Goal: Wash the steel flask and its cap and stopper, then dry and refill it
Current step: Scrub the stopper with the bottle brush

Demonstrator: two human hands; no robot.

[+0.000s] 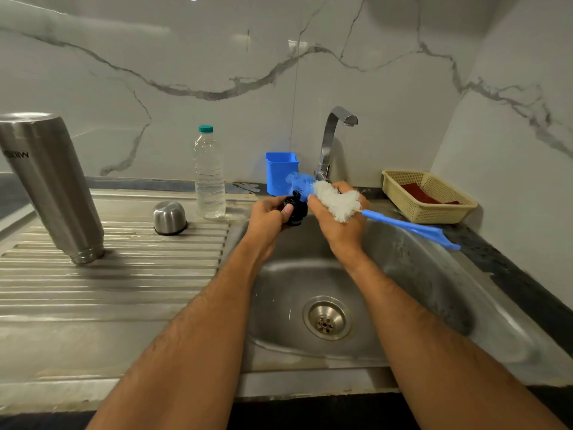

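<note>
Black stopper [294,211] pinched, left hand [269,217] | brush [336,200] gripped, right hand [339,221] | over sink [434,274]

open sink basin [418,274] below tap [336,131]

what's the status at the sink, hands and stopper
Left hand grips black stopper over sink. Right hand holds bottle brush against it. Tap dry, nothing in the way.

Flask [51,184] left of cap [169,217], on drainboard [108,274]
</note>
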